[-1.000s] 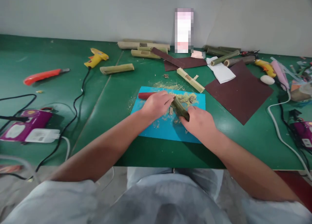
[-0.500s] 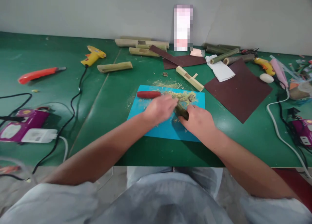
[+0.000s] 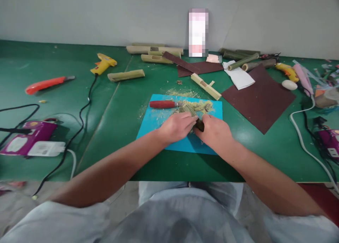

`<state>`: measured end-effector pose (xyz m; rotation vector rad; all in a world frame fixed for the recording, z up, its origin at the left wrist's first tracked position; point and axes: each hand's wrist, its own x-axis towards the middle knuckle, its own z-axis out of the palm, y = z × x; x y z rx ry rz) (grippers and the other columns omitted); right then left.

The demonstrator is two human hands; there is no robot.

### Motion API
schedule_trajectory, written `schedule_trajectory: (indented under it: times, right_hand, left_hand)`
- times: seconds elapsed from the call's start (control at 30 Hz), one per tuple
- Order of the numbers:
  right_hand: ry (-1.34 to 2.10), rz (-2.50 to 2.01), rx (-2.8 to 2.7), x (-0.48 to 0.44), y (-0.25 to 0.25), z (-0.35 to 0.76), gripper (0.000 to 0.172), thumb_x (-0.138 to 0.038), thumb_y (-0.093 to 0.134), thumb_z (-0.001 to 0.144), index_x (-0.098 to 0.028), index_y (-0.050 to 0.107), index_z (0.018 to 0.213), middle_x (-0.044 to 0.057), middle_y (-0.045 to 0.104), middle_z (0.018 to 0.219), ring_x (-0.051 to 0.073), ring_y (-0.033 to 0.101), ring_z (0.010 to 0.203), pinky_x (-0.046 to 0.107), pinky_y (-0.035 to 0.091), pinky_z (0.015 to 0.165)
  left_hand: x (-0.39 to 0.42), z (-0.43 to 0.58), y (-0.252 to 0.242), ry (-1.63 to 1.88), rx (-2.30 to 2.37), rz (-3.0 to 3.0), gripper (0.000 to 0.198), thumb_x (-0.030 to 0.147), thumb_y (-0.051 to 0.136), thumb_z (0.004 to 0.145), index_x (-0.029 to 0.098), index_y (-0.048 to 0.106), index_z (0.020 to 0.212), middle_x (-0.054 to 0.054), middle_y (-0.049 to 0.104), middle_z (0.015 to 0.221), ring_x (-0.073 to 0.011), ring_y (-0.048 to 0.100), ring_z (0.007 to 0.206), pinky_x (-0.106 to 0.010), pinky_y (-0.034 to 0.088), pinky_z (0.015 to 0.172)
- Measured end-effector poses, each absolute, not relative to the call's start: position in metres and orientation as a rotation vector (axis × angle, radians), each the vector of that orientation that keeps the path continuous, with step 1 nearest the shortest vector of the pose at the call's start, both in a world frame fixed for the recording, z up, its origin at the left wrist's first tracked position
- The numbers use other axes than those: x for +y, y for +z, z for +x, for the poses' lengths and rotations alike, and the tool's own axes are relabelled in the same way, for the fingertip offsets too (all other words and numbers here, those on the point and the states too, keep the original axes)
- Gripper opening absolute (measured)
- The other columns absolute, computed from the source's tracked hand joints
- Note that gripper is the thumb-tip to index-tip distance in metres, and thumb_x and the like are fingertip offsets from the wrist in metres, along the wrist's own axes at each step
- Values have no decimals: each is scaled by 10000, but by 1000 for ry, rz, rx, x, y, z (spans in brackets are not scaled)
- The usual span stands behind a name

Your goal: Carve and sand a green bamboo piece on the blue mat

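My right hand [image 3: 215, 131] is closed around the near, dark end of a short bamboo tube [image 3: 188, 110], which slants up to the left over a blue sheet [image 3: 155, 130]. With fingers pressed together, my left hand [image 3: 178, 126] grips the tube's middle, close to the right thumb. Whether anything thin lies under the left fingers is hidden. Just beyond that hand rests a red-handled tool [image 3: 162, 104], its metal end partly behind the tube. Pale shavings [image 3: 202, 106] are scattered across the sheet's far side.
A notched bamboo piece [image 3: 206, 86] and dark brown sheets [image 3: 261, 98] lie beyond. More bamboo [image 3: 126, 75] is at the back. Leftward are a yellow glue gun [image 3: 102, 64], an orange cutter [image 3: 47, 84] and a purple power strip [image 3: 39, 133] with cords. A phone [image 3: 198, 33] leans on the wall.
My left hand has slid down the bamboo tube toward my right hand, uncovering the tube's far end and the tool's metal part. My right hand keeps its hold in about the same place.
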<state>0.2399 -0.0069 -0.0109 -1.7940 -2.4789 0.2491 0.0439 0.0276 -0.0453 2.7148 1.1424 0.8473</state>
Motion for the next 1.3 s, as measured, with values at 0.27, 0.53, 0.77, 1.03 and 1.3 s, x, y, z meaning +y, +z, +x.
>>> schedule_trajectory:
  times: [0.27, 0.53, 0.77, 1.03, 1.3]
  right_hand:
    - [237, -1779, -2486, -8, -10, 239, 284, -440, 571, 904, -174, 606, 999, 103, 704, 926, 259, 684, 826, 326, 399, 594]
    - [241, -1797, -2476, -7, -10, 239, 289, -448, 578, 899, -177, 603, 996, 103, 704, 912, 261, 682, 811, 329, 402, 599]
    - [223, -1770, -2482, -7, -13, 238, 283, -458, 598, 892, -183, 596, 962, 89, 705, 891, 258, 691, 801, 316, 380, 570]
    - [211, -1754, -2460, -9, -14, 238, 274, -445, 618, 884, -180, 604, 953, 94, 704, 870, 260, 688, 779, 321, 360, 552]
    - [217, -1766, -2454, -8, -15, 238, 274, -442, 615, 883, -178, 608, 957, 91, 700, 853, 258, 684, 769, 323, 355, 554]
  left_hand:
    - [26, 46, -45, 931, 1192, 2678, 313, 273, 429, 1013, 154, 716, 1053, -88, 703, 863, -182, 668, 806, -302, 555, 722]
    - [25, 46, -43, 996, 1167, 2673, 303, 264, 448, 1006, 135, 723, 1006, -95, 700, 853, -191, 671, 808, -308, 556, 725]
    - [29, 40, -45, 1064, 1221, 2639, 285, 261, 467, 1001, 142, 726, 989, -84, 705, 850, -179, 669, 803, -292, 552, 727]
    - [32, 39, -46, 1007, 1251, 2647, 289, 262, 462, 1000, 138, 721, 1037, -92, 711, 871, -188, 677, 815, -305, 561, 739]
    - [31, 40, -46, 966, 1209, 2648, 295, 270, 461, 1002, 135, 716, 1064, -101, 713, 892, -199, 684, 842, -317, 567, 757]
